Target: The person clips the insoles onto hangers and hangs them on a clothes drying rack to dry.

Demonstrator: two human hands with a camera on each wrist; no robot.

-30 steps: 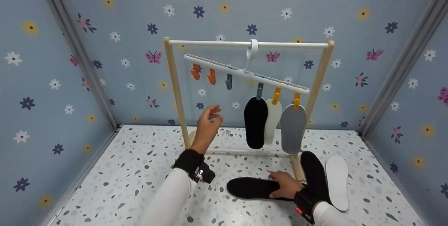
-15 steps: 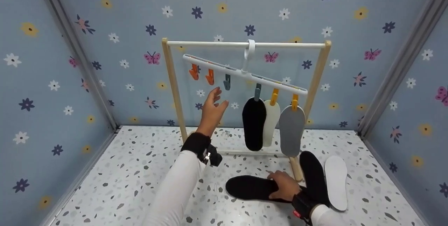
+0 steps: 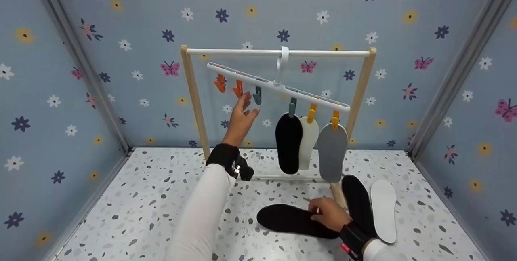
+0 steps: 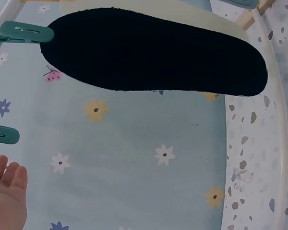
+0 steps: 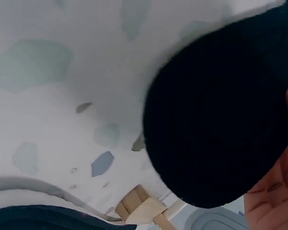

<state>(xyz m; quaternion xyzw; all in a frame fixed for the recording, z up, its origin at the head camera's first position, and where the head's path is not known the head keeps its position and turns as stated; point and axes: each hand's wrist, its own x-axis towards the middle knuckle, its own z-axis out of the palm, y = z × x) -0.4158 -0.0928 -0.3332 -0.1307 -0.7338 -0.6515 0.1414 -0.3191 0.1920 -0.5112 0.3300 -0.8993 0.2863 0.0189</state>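
My right hand (image 3: 332, 215) holds a black insole (image 3: 282, 218) near the floor; in the right wrist view the thumb lies over that insole (image 5: 216, 115) and the fingers are under it. My left hand (image 3: 240, 123) is raised below the left half of a white clip hanger (image 3: 250, 78), its fingers loosely extended with nothing between them. Fingertips overlap an orange clip (image 3: 238, 89), and a grey-green clip (image 3: 257, 95) hangs just to their right. Another orange clip (image 3: 219, 83) is farther left. In the left wrist view the fingers (image 4: 9, 177) point toward the grey-green clip (image 4: 4, 134).
The hanger hooks on a rack's white bar (image 3: 331, 53) and tilts down to the right. Clipped there are a black insole (image 3: 289, 144), a cream one (image 3: 309, 144) and a grey one (image 3: 333, 154). Another black insole (image 3: 358, 202) and a white one (image 3: 383, 210) lie at right.
My left hand has risen to the clips. My right hand, earlier spread over the black insole, now grips its right part. The head view has shifted slightly.
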